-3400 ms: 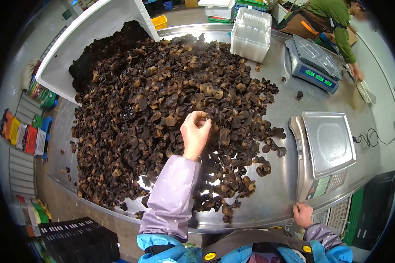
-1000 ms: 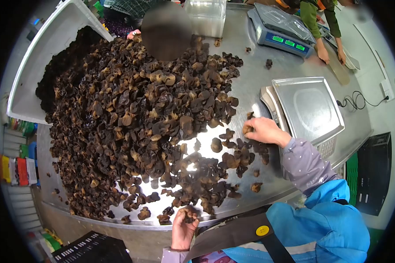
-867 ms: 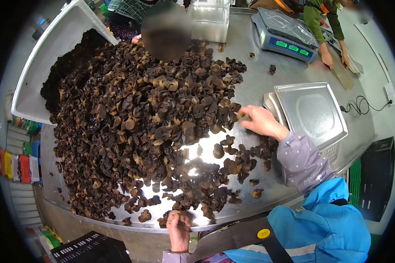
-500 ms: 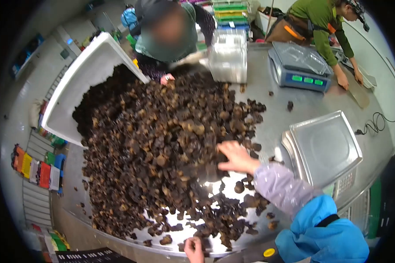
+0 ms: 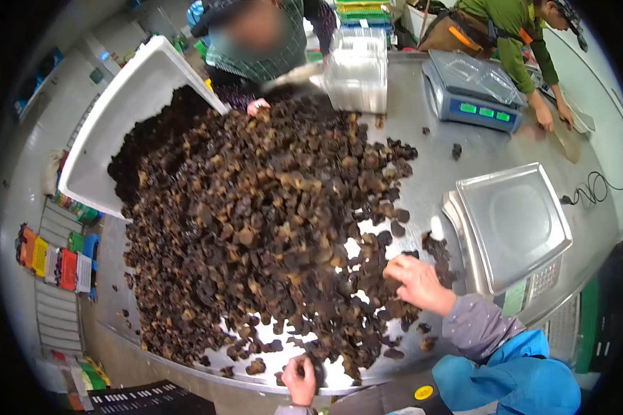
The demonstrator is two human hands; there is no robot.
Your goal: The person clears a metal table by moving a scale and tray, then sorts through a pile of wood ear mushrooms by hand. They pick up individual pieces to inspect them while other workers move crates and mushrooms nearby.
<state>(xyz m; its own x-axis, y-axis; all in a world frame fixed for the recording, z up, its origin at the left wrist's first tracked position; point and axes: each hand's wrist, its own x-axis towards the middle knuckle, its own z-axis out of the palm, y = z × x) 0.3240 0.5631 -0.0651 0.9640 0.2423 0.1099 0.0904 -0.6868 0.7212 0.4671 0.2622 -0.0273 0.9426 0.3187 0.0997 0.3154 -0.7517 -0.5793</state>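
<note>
A wide heap of dark brown, mushroom-like pieces (image 5: 249, 214) covers much of the metal table (image 5: 429, 173). My right hand (image 5: 417, 280) is over the right edge of the heap, fingers bent down and touching or nearly touching pieces there; what its fingertips hold, if anything, is hidden. Near the table's front edge, my left hand (image 5: 300, 378) is curled with its fingers together, beside a dark piece that seems to lie against its fingers.
A white bin (image 5: 90, 159) lies tipped at the left. Clear plastic boxes (image 5: 356, 79) stand at the back. A lit scale (image 5: 471, 104) and a steel-topped scale (image 5: 516, 225) are on the right. Two co-workers (image 5: 263, 52) (image 5: 516, 41) are across the table.
My right hand has moved right and toward me, and pieces now lie closer to the steel-topped scale. My left hand has risen slightly in view. The camera view has shifted a little.
</note>
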